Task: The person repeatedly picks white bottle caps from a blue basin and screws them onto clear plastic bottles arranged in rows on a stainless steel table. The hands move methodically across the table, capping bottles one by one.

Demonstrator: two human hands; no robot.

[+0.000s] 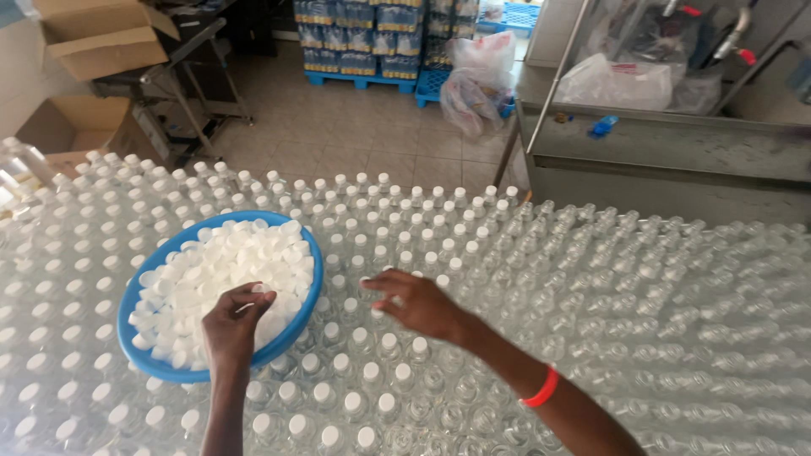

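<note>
A round blue bowl (128, 297) full of white bottle caps (228, 266) rests on top of a wide field of clear plastic bottles (591, 287). My left hand (232, 325) reaches into the bowl's near side with fingers pinched on a white cap. My right hand (418, 302), with an orange band at the wrist, hovers over the bottle tops just right of the bowl, fingers curled down onto a bottle neck; a cap seems to sit under the fingertips. Bottles on the left and centre wear white caps (355, 338); those on the right stand uncapped.
Beyond the bottles lies a tiled floor with a blue pallet of shrink-wrapped bottle packs (359, 38), plastic bags (477, 80), a metal machine frame (659, 160) at right, cardboard boxes (97, 38) and a metal stand at left.
</note>
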